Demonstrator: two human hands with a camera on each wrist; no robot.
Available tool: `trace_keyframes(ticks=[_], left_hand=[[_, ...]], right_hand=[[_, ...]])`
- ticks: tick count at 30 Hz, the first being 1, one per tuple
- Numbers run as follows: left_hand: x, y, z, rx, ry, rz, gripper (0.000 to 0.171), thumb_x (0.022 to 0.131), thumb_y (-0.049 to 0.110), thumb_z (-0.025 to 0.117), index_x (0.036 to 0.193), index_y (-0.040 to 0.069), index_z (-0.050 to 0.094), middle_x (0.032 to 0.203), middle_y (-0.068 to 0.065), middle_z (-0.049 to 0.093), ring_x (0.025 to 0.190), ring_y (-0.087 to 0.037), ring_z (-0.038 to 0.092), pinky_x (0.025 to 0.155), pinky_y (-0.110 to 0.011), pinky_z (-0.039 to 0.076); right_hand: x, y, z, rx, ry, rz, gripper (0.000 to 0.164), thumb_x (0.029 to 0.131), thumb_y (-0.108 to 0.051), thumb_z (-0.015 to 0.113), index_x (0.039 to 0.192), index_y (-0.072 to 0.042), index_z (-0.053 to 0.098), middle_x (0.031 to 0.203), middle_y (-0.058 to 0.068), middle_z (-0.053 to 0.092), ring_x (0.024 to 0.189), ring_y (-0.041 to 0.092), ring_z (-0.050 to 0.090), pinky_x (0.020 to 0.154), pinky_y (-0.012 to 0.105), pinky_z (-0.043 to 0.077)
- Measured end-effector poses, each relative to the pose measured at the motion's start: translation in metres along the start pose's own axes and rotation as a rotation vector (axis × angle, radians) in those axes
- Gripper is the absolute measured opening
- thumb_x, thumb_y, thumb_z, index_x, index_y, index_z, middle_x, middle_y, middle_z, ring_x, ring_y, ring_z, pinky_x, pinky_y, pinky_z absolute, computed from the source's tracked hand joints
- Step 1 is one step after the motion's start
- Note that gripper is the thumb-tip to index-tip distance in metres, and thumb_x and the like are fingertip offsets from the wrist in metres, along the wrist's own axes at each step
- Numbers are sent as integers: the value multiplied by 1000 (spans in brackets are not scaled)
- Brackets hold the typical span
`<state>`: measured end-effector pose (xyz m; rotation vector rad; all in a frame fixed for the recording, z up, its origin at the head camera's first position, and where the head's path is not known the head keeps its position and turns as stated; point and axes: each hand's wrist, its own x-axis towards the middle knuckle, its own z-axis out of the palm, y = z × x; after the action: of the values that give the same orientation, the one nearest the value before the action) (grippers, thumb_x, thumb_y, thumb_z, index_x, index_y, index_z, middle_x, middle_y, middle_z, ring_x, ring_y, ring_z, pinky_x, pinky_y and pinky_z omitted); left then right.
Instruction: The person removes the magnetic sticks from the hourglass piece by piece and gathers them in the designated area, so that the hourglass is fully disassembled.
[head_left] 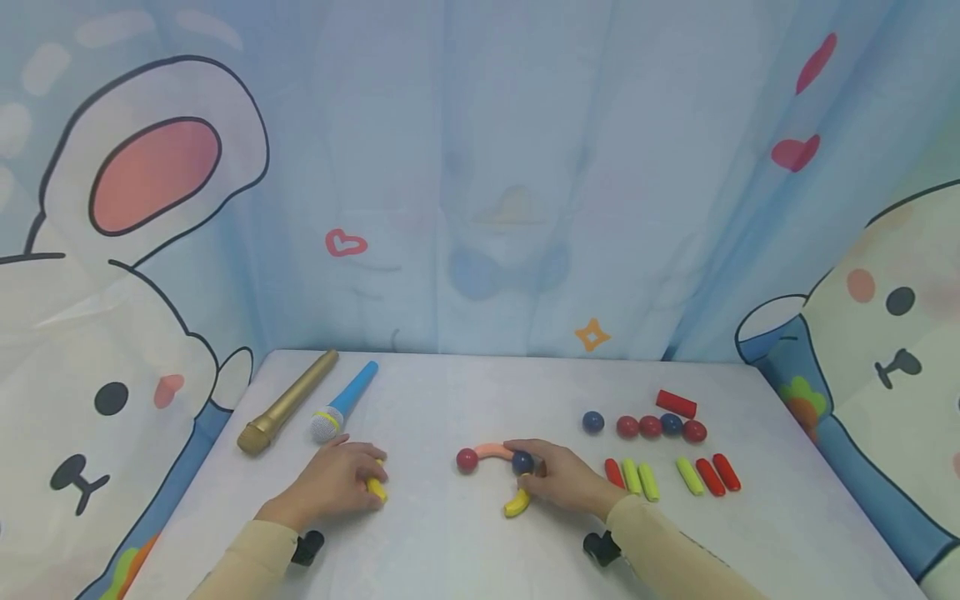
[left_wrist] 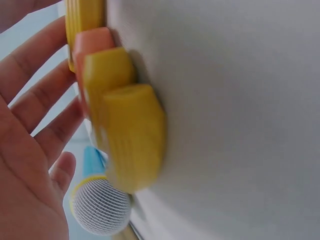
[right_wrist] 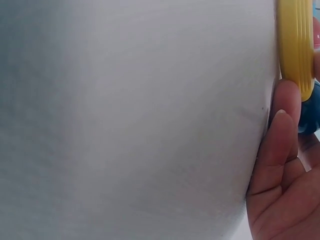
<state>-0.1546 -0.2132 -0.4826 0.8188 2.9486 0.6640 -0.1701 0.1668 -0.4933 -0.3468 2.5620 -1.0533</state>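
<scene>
In the head view my left hand [head_left: 330, 483] bends over a small group of curved pieces, thumb and forefinger at a yellow curved piece [head_left: 377, 489]. The left wrist view shows more yellow pieces [left_wrist: 137, 135] and a salmon piece [left_wrist: 92, 40] along its fingers. My right hand [head_left: 566, 479] pinches another yellow curved piece [head_left: 517, 504], its upper end beside a dark blue ball [head_left: 522, 462]. Its forefinger lies by the end of a salmon curved piece [head_left: 491, 451], which reaches left to a red ball [head_left: 467, 461].
A gold microphone [head_left: 288, 404] and a blue microphone [head_left: 348, 400] lie at the back left. To the right are red and blue balls [head_left: 650, 427], a red cylinder [head_left: 676, 404], and several red and lime sticks [head_left: 690, 476]. A curtain [head_left: 487, 167] hangs behind the white table [head_left: 442, 558].
</scene>
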Motion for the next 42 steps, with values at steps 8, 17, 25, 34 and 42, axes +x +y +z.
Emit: trace_keyframes(ticks=[8, 17, 25, 34, 42], left_hand=[[-3, -9, 1, -23, 18, -22, 26, 69, 30, 90, 91, 25, 77, 120, 4, 69, 128, -27, 53, 115, -59, 17], [2, 1, -2, -7, 28, -23, 31, 74, 32, 87, 101, 20, 77, 123, -2, 67, 127, -28, 53, 115, -58, 18], [42, 55, 12, -92, -92, -3, 58, 87, 35, 76, 139, 19, 58, 144, -4, 52, 133, -28, 47, 109, -50, 37], [62, 85, 37, -208, -223, -118, 47, 86, 33, 79, 129, 21, 66, 100, 11, 61, 89, -9, 55, 80, -32, 52], [54, 89, 40, -277, -283, -80, 47, 84, 27, 79, 129, 28, 67, 99, 14, 58, 80, -8, 54, 68, -25, 49]], right_hand=[[0, 2, 0, 5, -5, -2, 59, 88, -20, 76, 142, -31, 55, 139, 1, 54, 96, 21, 52, 77, 34, 48], [-3, 3, 1, 3, 6, -4, 59, 89, -19, 76, 142, -31, 54, 143, 2, 52, 104, 21, 52, 88, 40, 51], [-11, -4, 7, -51, 135, 22, 70, 87, -20, 78, 149, -24, 44, 138, -1, 51, 83, 14, 54, 73, 30, 51], [-3, -8, 18, 42, 282, 38, 67, 86, -9, 78, 145, -18, 47, 136, 3, 55, 86, 12, 61, 74, 25, 56], [10, -9, 14, 118, 261, 21, 59, 89, -5, 74, 141, -18, 51, 132, 3, 59, 109, 20, 64, 87, 34, 56]])
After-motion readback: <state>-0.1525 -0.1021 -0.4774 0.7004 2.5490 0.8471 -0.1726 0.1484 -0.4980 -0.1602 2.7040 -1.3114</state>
